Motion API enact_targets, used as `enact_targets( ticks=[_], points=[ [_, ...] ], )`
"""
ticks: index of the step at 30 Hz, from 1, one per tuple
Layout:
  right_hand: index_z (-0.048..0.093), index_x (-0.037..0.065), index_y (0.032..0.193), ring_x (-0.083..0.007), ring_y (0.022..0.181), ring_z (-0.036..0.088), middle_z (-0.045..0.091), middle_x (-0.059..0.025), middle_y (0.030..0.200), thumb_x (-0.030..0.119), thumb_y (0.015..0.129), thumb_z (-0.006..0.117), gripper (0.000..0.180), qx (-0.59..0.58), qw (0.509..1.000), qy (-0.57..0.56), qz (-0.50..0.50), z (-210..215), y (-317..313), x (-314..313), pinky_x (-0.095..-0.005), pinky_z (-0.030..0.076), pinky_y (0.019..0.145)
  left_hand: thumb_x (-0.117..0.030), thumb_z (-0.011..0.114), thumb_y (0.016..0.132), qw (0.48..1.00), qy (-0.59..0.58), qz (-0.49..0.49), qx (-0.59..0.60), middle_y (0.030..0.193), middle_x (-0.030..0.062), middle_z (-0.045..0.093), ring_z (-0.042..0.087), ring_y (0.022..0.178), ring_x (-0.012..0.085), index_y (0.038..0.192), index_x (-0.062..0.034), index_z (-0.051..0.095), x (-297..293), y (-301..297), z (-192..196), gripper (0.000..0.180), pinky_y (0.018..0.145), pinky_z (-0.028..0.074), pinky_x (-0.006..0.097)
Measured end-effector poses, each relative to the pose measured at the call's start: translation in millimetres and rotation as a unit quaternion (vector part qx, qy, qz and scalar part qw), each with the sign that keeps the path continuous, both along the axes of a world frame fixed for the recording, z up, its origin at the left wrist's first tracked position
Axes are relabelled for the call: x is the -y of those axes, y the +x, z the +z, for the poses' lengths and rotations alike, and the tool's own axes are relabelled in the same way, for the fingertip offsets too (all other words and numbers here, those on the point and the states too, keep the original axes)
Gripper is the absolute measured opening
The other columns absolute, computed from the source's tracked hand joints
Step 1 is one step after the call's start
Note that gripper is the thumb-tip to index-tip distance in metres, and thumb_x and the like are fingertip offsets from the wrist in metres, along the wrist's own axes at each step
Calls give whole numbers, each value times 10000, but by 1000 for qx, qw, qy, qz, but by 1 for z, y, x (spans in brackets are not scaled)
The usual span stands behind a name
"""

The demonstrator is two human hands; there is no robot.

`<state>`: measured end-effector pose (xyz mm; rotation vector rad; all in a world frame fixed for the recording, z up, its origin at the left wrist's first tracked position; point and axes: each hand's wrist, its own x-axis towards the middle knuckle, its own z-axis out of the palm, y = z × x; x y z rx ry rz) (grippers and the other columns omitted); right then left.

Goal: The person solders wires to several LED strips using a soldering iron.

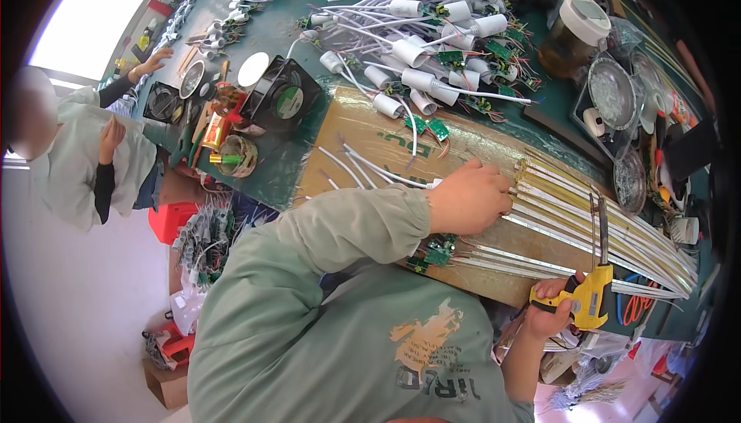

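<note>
My left hand (pixel 469 197) rests knuckles-up on the ends of several long white and yellow light strips (pixel 594 226) that lie side by side on a cardboard sheet (pixel 363 133). Its fingers press down at the strips' left ends; what they pinch is hidden. My right hand (pixel 549 309) grips the yellow handle of a soldering gun (pixel 590 292), whose thin dark tip points up over the strips. Small green circuit boards (pixel 434 252) with wires lie at the cardboard's near edge below my left wrist.
A heap of white cylindrical parts with wires and green boards (pixel 432 45) fills the green table behind. A black fan (pixel 283 99), a lidded jar (pixel 575 29) and round dishes (pixel 612 91) stand around. Another person (pixel 85 153) sits at the left. A red stool (pixel 171 221) stands below.
</note>
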<state>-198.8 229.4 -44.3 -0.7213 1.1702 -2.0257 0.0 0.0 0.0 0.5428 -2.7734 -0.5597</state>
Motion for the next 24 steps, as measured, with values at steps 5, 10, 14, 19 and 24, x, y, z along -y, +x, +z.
enact_targets(
  ticks=[5,10,14,19,24],
  points=[
    [386,-13,1410,-165,641,536,542,-54,758,425,924,666,713,1,1000,2,-9,4,7,4,-329,478,620,-209,669,819,1000,10,0,15,962,4,601,565,1016,217,888,-174,722,1,3,7,94,861,423,385],
    [386,-11,1408,-167,649,538,545,-53,768,418,926,669,705,-5,1000,-7,2,4,3,4,-330,482,632,-206,668,821,1000,9,5,-7,965,12,603,566,1024,223,893,-173,723,-1,3,4,97,872,424,389],
    [371,-10,1416,-170,665,540,549,-52,778,398,926,672,705,6,1000,-9,10,6,4,2,-333,481,647,-205,674,817,1000,21,1,8,976,13,604,566,1030,229,905,-163,724,-2,0,5,111,877,427,395],
    [366,41,1432,-166,704,523,554,-45,806,369,911,695,698,43,999,-19,22,0,2,-4,-341,463,644,-203,675,811,999,27,-12,-17,950,35,618,592,981,258,891,-155,725,0,-1,3,105,845,446,433],
    [380,-1,1414,-183,723,555,558,-61,805,391,900,739,739,31,999,6,35,13,17,-1,-365,498,684,-180,680,811,997,75,-4,-4,942,49,664,620,960,293,884,-122,738,12,2,9,110,842,475,445]
  ],
)
